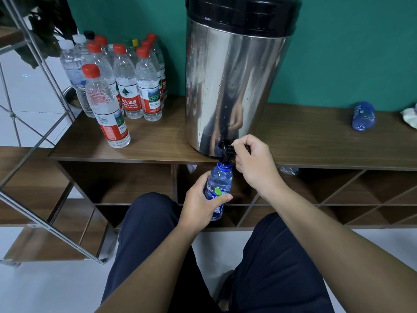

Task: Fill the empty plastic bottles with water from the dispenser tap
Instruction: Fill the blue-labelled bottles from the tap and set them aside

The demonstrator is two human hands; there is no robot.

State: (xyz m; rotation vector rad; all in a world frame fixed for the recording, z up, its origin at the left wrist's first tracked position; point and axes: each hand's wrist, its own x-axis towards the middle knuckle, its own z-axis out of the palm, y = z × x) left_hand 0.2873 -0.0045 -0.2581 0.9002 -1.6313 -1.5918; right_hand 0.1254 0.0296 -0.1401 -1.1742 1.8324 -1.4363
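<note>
Item 1, blue bottle [218, 181]: uncapped, tilted slightly, its mouth directly under the black tap [226, 152]. Your left hand [199, 205] wraps its fingers and thumb around the labelled middle. The tint hides the water level; you cannot tell how full it is.

Item 2, steel dispenser [234, 86]: one, cylindrical, black lid, droplets on its mirrored wall, standing on the wooden shelf top [316, 141] with the tap overhanging the front edge. Your right hand [253, 164] curls around the tap lever, fingers closed on it.

Item 3, capped clear bottles [135, 82]: a cluster at the left end of the shelf top, against the green wall [349, 53]. Seven red caps, two white, one black and one yellow show; the rear ones overlap, so the count is approximate. The contents look clear, but fill levels are hard to judge. One red-capped bottle [106, 107] stands apart, nearer the front edge.

Item 4, second blue bottle [363, 116]: one, lying on its side far to the right on the shelf top, just beside a crumpled pale cloth [409, 117].

Item 5, crushed clear bottle [288, 171]: one, partly visible in a compartment below the top.
</note>
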